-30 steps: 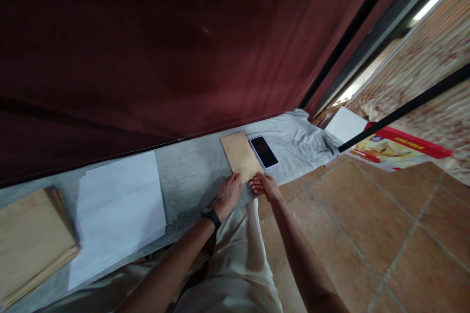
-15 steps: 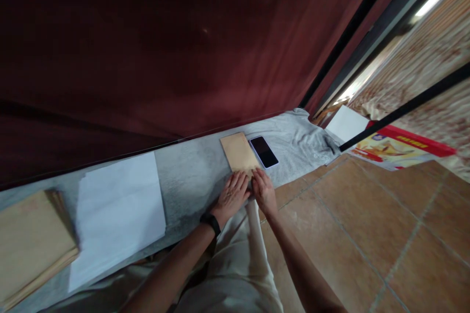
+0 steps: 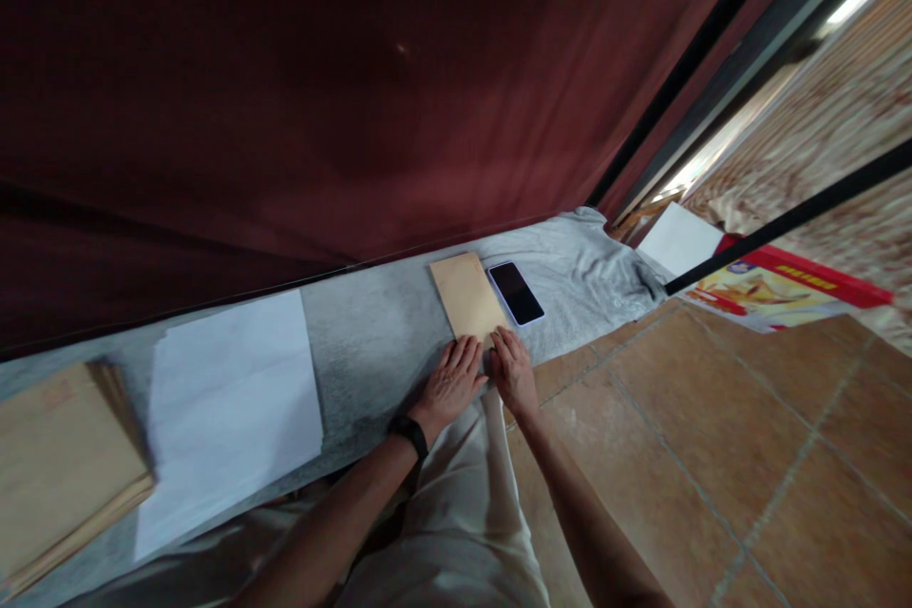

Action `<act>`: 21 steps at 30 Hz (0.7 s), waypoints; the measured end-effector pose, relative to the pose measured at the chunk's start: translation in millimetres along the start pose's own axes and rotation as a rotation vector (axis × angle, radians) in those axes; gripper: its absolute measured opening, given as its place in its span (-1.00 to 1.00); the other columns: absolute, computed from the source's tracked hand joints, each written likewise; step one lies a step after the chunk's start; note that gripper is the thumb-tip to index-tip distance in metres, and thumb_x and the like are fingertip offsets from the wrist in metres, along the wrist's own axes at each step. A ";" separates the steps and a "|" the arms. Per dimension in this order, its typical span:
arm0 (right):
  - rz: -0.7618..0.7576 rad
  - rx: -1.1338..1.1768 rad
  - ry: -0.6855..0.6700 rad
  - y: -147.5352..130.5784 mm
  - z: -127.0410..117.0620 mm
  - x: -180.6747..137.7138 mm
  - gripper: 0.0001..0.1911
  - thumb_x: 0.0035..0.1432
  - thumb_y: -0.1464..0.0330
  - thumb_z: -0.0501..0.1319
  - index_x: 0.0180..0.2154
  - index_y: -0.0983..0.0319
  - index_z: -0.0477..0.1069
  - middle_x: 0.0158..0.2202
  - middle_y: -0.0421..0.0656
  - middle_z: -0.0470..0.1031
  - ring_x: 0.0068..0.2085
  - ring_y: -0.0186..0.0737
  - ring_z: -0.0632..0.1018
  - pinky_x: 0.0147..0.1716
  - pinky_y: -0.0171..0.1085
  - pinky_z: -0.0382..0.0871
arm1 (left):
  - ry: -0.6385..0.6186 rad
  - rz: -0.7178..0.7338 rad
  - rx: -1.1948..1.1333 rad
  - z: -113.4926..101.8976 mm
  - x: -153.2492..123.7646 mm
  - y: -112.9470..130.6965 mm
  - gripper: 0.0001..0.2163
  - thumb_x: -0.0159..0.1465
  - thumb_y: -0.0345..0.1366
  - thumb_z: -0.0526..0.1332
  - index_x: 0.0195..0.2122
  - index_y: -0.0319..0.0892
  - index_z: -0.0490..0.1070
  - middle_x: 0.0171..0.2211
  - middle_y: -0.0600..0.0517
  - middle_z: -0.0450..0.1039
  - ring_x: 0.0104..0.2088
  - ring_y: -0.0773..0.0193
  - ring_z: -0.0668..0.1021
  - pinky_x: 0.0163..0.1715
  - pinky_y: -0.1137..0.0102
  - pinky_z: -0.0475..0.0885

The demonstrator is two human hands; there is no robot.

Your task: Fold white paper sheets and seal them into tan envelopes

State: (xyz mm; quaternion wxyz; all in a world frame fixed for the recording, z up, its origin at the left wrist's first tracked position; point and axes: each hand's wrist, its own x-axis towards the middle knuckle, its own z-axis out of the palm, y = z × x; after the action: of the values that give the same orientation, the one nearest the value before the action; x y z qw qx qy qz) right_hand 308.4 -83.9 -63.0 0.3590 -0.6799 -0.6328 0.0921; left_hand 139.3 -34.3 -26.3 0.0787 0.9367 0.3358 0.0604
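Observation:
A brown paper envelope (image 3: 466, 293) lies flat on the grey cloth, its near end under my hands. My left hand (image 3: 456, 378), with a black band on the wrist, rests on the near left corner; its fingers are stretched out flat. On the near right corner, the fingers of my right hand (image 3: 511, 369) are bent and pressed together on the envelope's edge. The thumbs are close to each other, and the very edge between them is partly hidden. Just right of the envelope lies a phone (image 3: 517, 293) with a dark screen and a pale rim.
White paper sheets (image 3: 235, 418) lie on the grey cloth (image 3: 370, 323) to the left. Beyond them is a stack of brown envelopes (image 3: 64, 465). A dark red curtain (image 3: 356, 114) hangs behind. At right are a tiled floor (image 3: 684, 437), a black bar (image 3: 784, 233) and a red-and-yellow printed box (image 3: 776, 290).
Both hands stay on the envelope's near end, almost unmoved. The whole view has shifted very slightly.

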 end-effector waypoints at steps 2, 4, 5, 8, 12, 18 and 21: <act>-0.002 -0.016 0.001 -0.2 0.0 0.4 -0.56 0.43 0.35 -0.01 0.25 0.27 0.33 0.30 0.10 0.32 0.37 -0.02 0.26 0.32 0.10 0.19 | 0.013 0.004 0.006 1.3 -1.5 -0.1 -0.47 0.43 -0.17 0.06 0.37 -0.30 0.15 0.39 -0.22 0.15 0.40 -0.02 0.19 0.37 0.08 0.10; -0.019 -0.032 0.010 -0.2 0.0 0.5 -0.56 0.43 0.35 -0.01 0.25 0.26 0.33 0.29 0.10 0.34 0.36 -0.02 0.27 0.30 0.10 0.23 | 0.040 0.017 0.018 2.8 -4.0 -0.3 -0.47 0.44 -0.16 0.05 0.37 -0.28 0.15 0.39 -0.20 0.16 0.40 0.00 0.19 0.37 0.08 0.11; -0.033 -0.040 0.019 0.0 0.0 0.5 -0.57 0.43 0.35 -0.01 0.25 0.26 0.33 0.28 0.10 0.34 0.35 -0.01 0.29 0.29 0.10 0.24 | 0.057 0.026 0.028 3.6 -5.6 -0.4 -0.47 0.44 -0.15 0.03 0.37 -0.28 0.15 0.39 -0.19 0.16 0.40 0.01 0.19 0.37 0.09 0.11; -0.073 -0.067 0.044 1.1 0.4 0.7 -0.57 0.43 0.35 0.00 0.25 0.27 0.33 0.26 0.12 0.37 0.33 -0.01 0.32 0.26 0.10 0.29 | 0.091 0.052 0.060 5.8 -9.8 -0.3 -0.48 0.46 -0.14 0.00 0.37 -0.30 0.16 0.39 -0.19 0.16 0.39 0.03 0.21 0.37 0.10 0.11; -0.101 -0.091 0.054 3.6 0.9 1.3 -0.57 0.43 0.36 0.00 0.25 0.27 0.33 0.25 0.11 0.38 0.32 0.00 0.33 0.24 0.10 0.31 | 0.100 0.052 0.081 8.5 -11.1 0.6 -0.48 0.46 -0.13 -0.01 0.36 -0.31 0.16 0.39 -0.20 0.17 0.38 0.03 0.24 0.37 0.10 0.12; -0.108 -0.097 0.050 6.2 1.8 1.3 -0.57 0.43 0.35 -0.01 0.25 0.26 0.31 0.24 0.10 0.38 0.31 0.00 0.33 0.23 0.10 0.32 | 0.089 0.040 0.069 8.8 -7.5 1.9 -0.49 0.44 -0.15 0.03 0.35 -0.31 0.19 0.37 -0.21 0.20 0.38 0.00 0.25 0.36 0.08 0.14; -0.109 -0.096 0.054 6.8 2.0 1.3 -0.57 0.43 0.36 0.00 0.25 0.26 0.31 0.25 0.11 0.38 0.31 0.00 0.33 0.23 0.10 0.32 | 0.094 0.037 0.050 6.6 -7.9 2.5 -0.49 0.43 -0.17 0.06 0.34 -0.31 0.19 0.38 -0.21 0.19 0.39 0.01 0.22 0.36 0.10 0.15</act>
State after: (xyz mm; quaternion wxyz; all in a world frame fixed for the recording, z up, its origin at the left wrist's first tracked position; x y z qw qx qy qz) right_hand 312.9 -81.6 -68.2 0.3474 -0.6630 -0.6627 0.0237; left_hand 135.9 -41.9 -32.7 0.0384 0.9405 0.3232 0.0972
